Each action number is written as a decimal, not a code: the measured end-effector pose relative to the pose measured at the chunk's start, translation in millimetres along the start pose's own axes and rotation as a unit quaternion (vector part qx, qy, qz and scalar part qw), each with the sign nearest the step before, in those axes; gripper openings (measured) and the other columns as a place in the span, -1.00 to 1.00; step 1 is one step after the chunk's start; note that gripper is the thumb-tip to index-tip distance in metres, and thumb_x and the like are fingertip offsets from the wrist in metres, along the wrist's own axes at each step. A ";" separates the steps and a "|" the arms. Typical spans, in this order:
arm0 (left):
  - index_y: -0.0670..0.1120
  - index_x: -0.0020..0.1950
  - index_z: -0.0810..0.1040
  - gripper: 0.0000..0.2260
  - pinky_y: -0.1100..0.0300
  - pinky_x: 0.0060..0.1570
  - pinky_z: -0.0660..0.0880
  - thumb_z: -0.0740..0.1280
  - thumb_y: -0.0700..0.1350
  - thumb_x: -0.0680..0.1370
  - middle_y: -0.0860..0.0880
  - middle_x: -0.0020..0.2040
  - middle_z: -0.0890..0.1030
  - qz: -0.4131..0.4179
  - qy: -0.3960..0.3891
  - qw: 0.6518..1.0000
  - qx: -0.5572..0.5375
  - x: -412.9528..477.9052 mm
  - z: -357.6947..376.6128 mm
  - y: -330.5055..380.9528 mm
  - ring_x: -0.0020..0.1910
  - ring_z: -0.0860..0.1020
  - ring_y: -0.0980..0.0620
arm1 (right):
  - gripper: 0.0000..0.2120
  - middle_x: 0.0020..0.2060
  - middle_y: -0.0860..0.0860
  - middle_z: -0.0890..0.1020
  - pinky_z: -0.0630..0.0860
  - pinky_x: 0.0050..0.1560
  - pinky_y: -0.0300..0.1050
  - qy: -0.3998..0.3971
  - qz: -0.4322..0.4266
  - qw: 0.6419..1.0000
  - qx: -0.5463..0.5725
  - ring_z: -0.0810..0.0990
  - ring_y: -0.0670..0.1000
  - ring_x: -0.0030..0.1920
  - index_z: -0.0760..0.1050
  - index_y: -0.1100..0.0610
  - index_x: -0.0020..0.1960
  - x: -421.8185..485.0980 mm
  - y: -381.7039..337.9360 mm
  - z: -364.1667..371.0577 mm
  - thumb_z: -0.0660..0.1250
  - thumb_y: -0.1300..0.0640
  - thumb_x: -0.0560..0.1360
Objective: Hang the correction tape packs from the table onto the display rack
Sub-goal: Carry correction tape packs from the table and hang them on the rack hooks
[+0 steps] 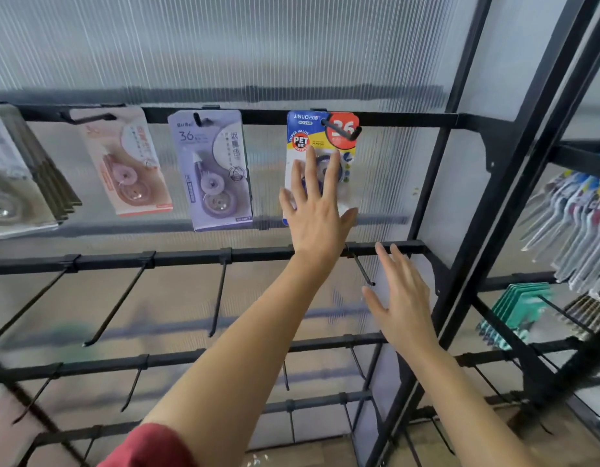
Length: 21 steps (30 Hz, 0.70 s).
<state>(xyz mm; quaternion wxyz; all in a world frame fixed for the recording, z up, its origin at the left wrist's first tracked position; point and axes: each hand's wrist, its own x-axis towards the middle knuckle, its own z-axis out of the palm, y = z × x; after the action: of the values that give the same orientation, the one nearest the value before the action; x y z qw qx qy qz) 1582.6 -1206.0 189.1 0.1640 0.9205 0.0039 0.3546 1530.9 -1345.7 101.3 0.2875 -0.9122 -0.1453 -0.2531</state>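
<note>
Right, blue pack (302, 140) is on its hook (343, 130) at the top rail (396, 120) of the display rack (514, 197), so I judge this is the tail of one hanging step: steadying/flattening the card. Left hand (317, 217) lies flat on the pack front, fingers (311, 170) straight and spread, tips just under the hook; nothing pinched. Right hand (404, 298) is free, fingers (394, 261) straight and loosely together, holding nothing, tips just beside a bare hook (360, 269) on the second rail (190, 257).

Next move, prob.: let go w/o swinging the card, then back to the table (not in view) for another pack. Can't tell how many are left.

What hangs where:
- Left of the spread fingers: purple pack (212, 170), then pink pack (126, 163), one visible per hook.
- Far left: a stack of pale packs (19, 183), several deep.
- Below the fingers: hooks on the lower rails are bare.
- Right of the right hand: side rack w/ mixed carded goods (574, 214) and teal packs (524, 305).
</note>
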 end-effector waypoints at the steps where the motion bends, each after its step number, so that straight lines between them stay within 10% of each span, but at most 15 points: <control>1: 0.07 0.57 -0.08 -0.21 -0.15 0.43 0.00 0.34 0.15 0.52 -0.08 0.58 -0.13 0.001 -0.001 1.000 0.001 3.7 3.8 -2.4 0.54 -0.11 -0.14 | -0.33 0.52 0.10 0.13 0.07 0.45 0.09 0.000 0.001 1.000 0.001 0.07 0.12 0.52 -0.08 -0.14 0.45 2.8 -0.5 2.6 0.30 0.05 0.54; 12: 0.12 0.47 -0.31 -0.28 -0.08 0.45 -0.25 0.21 0.12 0.59 -0.09 0.57 -0.20 0.021 -0.017 1.000 -0.016 -16.4 23.7 -32.3 0.54 -0.19 -0.17 | -0.33 0.52 0.10 0.13 0.05 0.45 0.08 -0.004 0.005 1.000 0.004 0.05 0.10 0.53 -0.07 -0.11 0.48 -1.5 -6.8 17.7 0.28 0.06 0.54; 21: 0.01 0.55 -0.08 -0.38 -0.02 0.48 -0.18 0.20 -0.05 0.60 -0.12 0.58 -0.09 0.023 -0.078 0.993 -0.080 -135.7 5.8 -57.3 0.55 -0.12 -0.15 | -0.35 0.50 0.17 0.17 0.09 0.43 0.17 -0.069 0.019 0.997 0.001 0.09 0.18 0.51 0.05 0.02 0.53 -79.5 -15.8 31.3 0.29 0.07 0.55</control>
<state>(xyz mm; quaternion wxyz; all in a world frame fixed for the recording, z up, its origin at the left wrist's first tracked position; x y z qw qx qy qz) 1491.2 -1170.3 79.2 0.2284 0.9293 -0.0583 0.2844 1470.2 -1324.0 43.0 0.2826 -0.9296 -0.1480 -0.1844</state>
